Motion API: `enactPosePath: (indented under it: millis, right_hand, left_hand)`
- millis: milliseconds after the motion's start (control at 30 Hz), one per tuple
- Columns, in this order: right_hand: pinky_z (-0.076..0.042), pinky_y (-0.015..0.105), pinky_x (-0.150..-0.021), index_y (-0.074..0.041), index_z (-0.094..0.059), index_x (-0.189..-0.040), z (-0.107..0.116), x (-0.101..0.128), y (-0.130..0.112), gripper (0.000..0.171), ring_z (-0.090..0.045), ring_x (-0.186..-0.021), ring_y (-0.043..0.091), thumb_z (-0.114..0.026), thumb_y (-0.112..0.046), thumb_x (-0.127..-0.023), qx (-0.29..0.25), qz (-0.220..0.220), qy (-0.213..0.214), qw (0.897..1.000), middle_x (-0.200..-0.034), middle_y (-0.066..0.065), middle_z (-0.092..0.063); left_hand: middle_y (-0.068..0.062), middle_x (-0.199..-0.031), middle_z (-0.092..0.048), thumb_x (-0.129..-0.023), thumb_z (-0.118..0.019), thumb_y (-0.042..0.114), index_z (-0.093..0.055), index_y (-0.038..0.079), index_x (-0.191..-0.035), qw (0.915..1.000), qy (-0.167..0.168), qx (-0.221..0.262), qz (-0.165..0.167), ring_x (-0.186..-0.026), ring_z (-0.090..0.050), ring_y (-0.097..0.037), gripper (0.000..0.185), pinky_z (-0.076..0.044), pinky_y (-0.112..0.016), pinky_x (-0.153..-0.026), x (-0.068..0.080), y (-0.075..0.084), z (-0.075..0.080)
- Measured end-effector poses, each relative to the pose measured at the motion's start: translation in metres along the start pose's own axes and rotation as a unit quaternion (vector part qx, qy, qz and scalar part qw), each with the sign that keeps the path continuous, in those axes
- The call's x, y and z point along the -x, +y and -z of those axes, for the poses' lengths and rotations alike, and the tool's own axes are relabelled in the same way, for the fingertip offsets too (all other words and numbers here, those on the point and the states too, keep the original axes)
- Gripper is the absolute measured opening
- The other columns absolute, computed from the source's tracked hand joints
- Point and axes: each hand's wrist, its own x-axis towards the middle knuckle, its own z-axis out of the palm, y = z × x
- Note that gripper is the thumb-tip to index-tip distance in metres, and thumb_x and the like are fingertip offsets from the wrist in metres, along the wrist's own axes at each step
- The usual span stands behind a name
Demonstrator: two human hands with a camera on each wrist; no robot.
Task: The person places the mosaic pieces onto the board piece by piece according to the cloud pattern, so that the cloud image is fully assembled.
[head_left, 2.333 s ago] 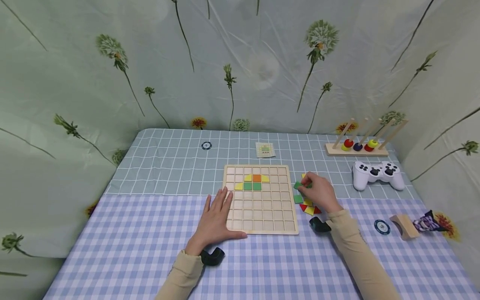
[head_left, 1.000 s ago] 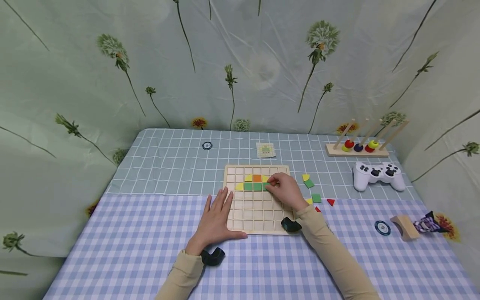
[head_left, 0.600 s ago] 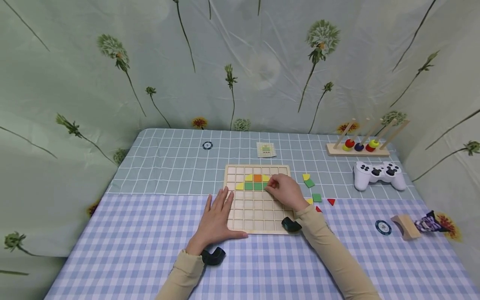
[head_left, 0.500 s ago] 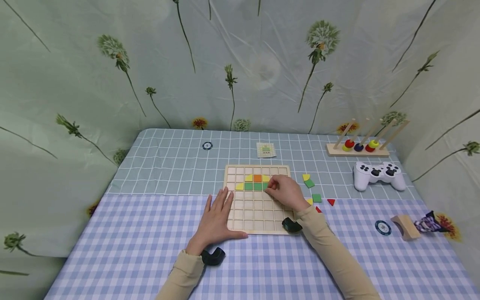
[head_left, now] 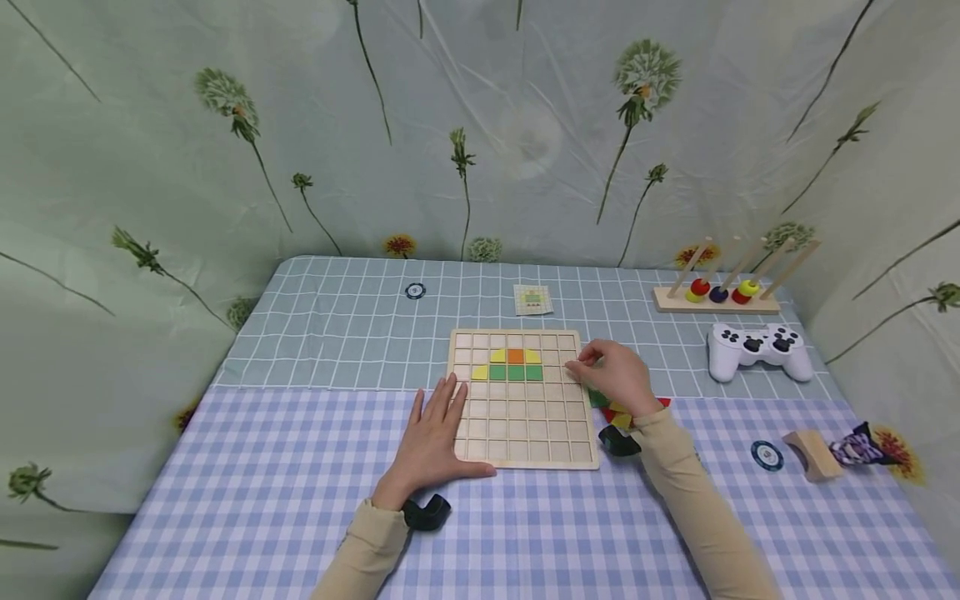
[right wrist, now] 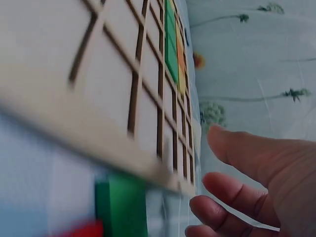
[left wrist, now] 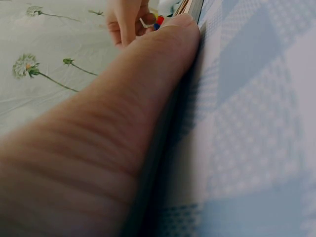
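Observation:
A wooden grid board lies mid-table in the head view. Three green square tiles form a row on it, with a yellow tile at their left end. Above them an orange square tile sits between two yellow ones. My left hand rests spread at the board's left edge, thumb along its near edge. My right hand is at the right edge, holding nothing; its thumb and fingers stand apart in the right wrist view. It partly covers loose green, yellow and red tiles.
A small pattern card and a poker chip lie behind the board. To the right are a bead stand, a white game controller, another chip, a wooden arch block and a purple packet.
My right hand took a green tile from the loose pieces and set it at the row's right end, then let go and moved back right. My left hand has stayed in place.

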Motion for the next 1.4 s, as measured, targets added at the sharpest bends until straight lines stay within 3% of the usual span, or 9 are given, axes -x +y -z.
enactPosePath:
  millis: [333,633,833,1167,1400]
  right_hand:
    - [-0.039,0.034,-0.054,-0.002,-0.065,-0.090,0.024,-0.003,0.024,0.032,-0.054,-0.067,0.024,-0.070,-0.034,-0.086,0.040,-0.048,0.040,0.997,-0.083,0.011,-0.064]
    - [-0.037,0.034,-0.054,0.000,-0.060,-0.088,0.027,-0.008,0.034,0.042,-0.050,-0.064,0.024,-0.070,-0.040,-0.084,0.076,-0.096,0.006,0.992,-0.077,0.011,-0.058]
    - [-0.041,0.038,-0.056,0.003,-0.061,-0.095,0.023,-0.014,0.038,0.045,-0.054,-0.068,0.027,-0.065,-0.041,-0.087,0.094,-0.119,-0.009,0.988,-0.085,0.017,-0.062]
    - [-0.041,0.038,-0.061,0.002,-0.066,-0.096,0.018,-0.020,0.037,0.031,-0.054,-0.074,0.027,-0.070,-0.027,-0.086,0.057,-0.094,0.016,0.994,-0.084,0.013,-0.061]
    - [-0.039,0.039,-0.060,-0.001,-0.066,-0.093,0.019,-0.015,0.039,0.037,-0.057,-0.072,0.027,-0.074,-0.035,-0.081,0.055,-0.124,0.043,0.990,-0.082,0.011,-0.065]
  left_hand:
    - [-0.015,-0.157,-0.011,-0.061,-0.062,0.081,-0.018,0.004,-0.151,0.9999,0.008,-0.003,-0.005,-0.143,-0.006,-0.028,0.127,-0.002,-0.050,-0.112,0.001,0.000,0.000]
    - [-0.015,-0.156,-0.012,-0.061,-0.062,0.081,-0.020,0.003,-0.151,0.9999,0.009,0.000,-0.004,-0.143,-0.007,-0.028,0.127,-0.002,-0.051,-0.112,0.001,0.001,0.001]
    - [-0.015,-0.157,-0.011,-0.061,-0.062,0.082,-0.019,0.003,-0.151,1.0000,0.006,-0.002,-0.003,-0.143,-0.006,-0.027,0.127,-0.002,-0.051,-0.112,0.001,0.000,0.001]
    - [-0.015,-0.157,-0.011,-0.061,-0.061,0.082,-0.018,0.003,-0.151,1.0000,0.005,0.001,-0.005,-0.143,-0.005,-0.027,0.127,-0.001,-0.050,-0.112,0.001,0.000,0.001]
    - [-0.014,-0.157,-0.010,-0.061,-0.060,0.082,-0.018,0.003,-0.151,1.0000,0.005,-0.001,-0.006,-0.143,-0.005,-0.027,0.127,-0.002,-0.050,-0.112,0.001,-0.001,0.000]
